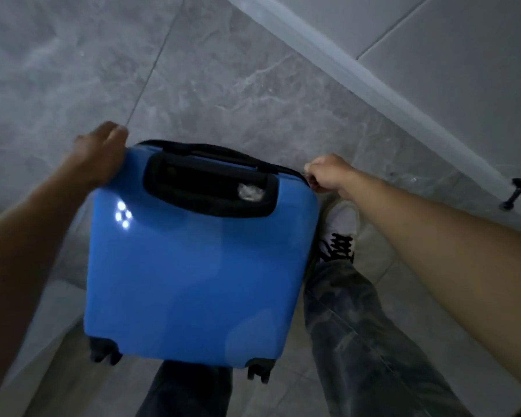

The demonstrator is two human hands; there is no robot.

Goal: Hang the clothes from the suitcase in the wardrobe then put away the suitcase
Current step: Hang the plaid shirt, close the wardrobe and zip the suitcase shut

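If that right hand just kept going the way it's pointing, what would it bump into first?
The glossy blue hard-shell suitcase: the right hand points at its black-edged top corner and seems to be touching it, perhaps pinching the zip there, though the picture is too blurred to be sure.

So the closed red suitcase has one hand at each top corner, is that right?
Not quite. The head view shows the suitcase is blue, not red. The rest holds: it is closed, the left hand grips one top corner, and the right hand pinches at the other.
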